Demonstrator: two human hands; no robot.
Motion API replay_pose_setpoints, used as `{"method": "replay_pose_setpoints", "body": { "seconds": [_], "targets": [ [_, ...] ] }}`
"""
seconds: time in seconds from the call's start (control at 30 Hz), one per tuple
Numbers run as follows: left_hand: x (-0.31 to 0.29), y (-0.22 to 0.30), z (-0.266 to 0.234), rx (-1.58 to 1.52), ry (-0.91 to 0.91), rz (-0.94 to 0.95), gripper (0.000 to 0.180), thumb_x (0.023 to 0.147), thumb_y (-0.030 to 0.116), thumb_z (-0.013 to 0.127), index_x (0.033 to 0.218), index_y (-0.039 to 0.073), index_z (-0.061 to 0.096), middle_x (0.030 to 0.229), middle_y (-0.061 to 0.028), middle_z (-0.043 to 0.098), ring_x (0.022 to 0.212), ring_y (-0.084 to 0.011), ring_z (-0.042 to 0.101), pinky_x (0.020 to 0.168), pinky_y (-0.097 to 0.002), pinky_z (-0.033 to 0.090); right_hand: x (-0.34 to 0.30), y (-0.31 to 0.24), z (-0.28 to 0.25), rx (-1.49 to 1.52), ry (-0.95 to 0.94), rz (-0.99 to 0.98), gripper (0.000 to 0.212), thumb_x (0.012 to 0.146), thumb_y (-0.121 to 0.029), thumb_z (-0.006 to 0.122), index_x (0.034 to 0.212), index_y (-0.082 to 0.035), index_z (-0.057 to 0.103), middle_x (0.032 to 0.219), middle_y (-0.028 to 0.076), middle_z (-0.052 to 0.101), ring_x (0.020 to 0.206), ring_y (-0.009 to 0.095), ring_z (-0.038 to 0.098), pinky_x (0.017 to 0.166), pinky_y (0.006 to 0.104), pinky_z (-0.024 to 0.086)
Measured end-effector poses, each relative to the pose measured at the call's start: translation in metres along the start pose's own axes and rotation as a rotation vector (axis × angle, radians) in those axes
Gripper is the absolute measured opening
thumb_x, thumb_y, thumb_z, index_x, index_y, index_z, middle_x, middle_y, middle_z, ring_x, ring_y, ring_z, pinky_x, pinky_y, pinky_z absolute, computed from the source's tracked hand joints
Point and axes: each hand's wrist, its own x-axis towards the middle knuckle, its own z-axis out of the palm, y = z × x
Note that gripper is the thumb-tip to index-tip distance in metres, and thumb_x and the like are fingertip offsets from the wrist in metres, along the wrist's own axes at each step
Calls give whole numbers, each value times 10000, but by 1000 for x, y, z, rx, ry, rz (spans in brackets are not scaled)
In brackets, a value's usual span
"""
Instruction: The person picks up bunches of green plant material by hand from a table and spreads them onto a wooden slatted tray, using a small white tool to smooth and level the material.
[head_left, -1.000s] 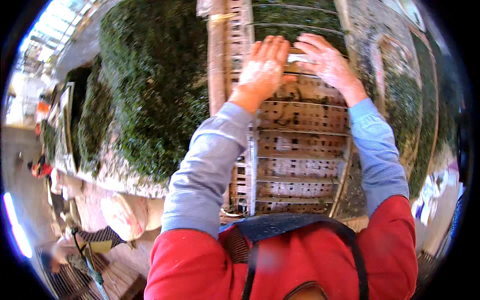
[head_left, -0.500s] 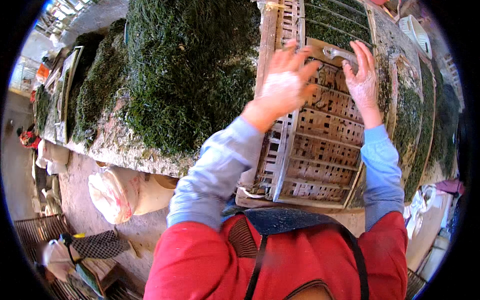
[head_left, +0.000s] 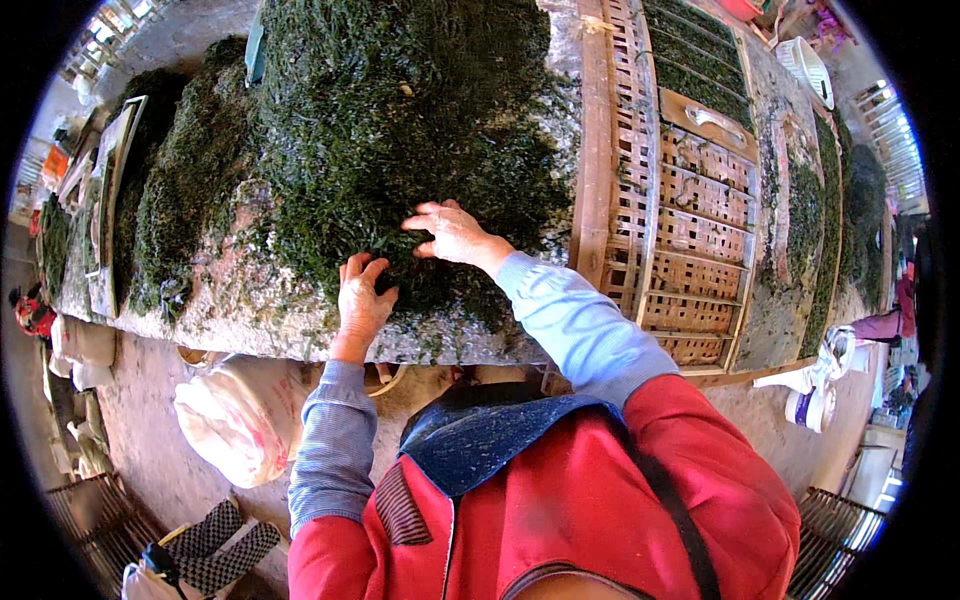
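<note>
A broad heap of dark green seaweed [head_left: 340,150] covers the middle of the table. At its near edge my left hand [head_left: 363,304] rests with bent fingers touching the strands, the thumb standing apart. Just right of it, slightly farther off, my right hand [head_left: 452,236] reaches leftward over the heap, fingers spread and their tips at the seaweed. Neither hand visibly lifts any strands. Right of the heap lies a slatted tray with a perforated base [head_left: 690,262]. Across it sits a wooden board with a pale handle [head_left: 712,124], and seaweed fills the tray's far part.
A wooden rail [head_left: 596,150] runs between heap and tray. The table's pale near edge [head_left: 460,347] passes in front of me. A white sack [head_left: 235,420] stands below it on the left. More seaweed [head_left: 205,170] lies far left, and a white basket [head_left: 805,72] at the far right.
Both hands have left the tray and its handled board and moved left, down onto the seaweed heap. My view and body have shifted left too. The board stays on the tray.
</note>
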Motion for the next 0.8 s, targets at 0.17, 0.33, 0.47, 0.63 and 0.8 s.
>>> {"method": "replay_pose_setpoints", "body": {
  "seconds": [0.17,0.33,0.47,0.63,0.8],
  "targets": [
    [27,-19,-29,-504,182,-216,356,573,3,624,928,7,595,887,-91,596,804,-186,577,774,-277,466,10,0,-18,283,241,127,332,597,-224,778,873,-73,673,788,138,644,755,264,613,714,344,482],
    [57,11,-100,-643,305,-79,337,596,-46,556,929,9,569,896,-47,562,814,-133,536,789,-248,434,-14,-46,-91,763,369,71,192,685,-38,718,862,3,658,758,-4,639,665,87,551,621,242,448],
    [50,-22,-67,-51,276,209,327,534,1,609,851,62,562,986,-102,561,962,-318,482,820,-398,416,-31,-55,-116,981,482,163,253,697,-20,693,940,18,635,836,11,635,765,91,550,734,247,431],
    [22,-17,-54,147,-275,116,298,573,107,681,869,120,658,1162,-115,507,1118,-328,425,906,-400,410,-43,-70,-149,994,451,142,208,706,-33,677,912,-49,653,789,-2,641,735,94,561,688,271,459],
    [81,45,-130,-247,11,302,219,727,152,645,903,23,648,938,-158,624,867,-278,597,793,-339,468,-42,-93,-189,999,509,6,219,711,-63,691,927,-88,658,777,-7,644,713,107,571,754,256,426]
  ]
}}
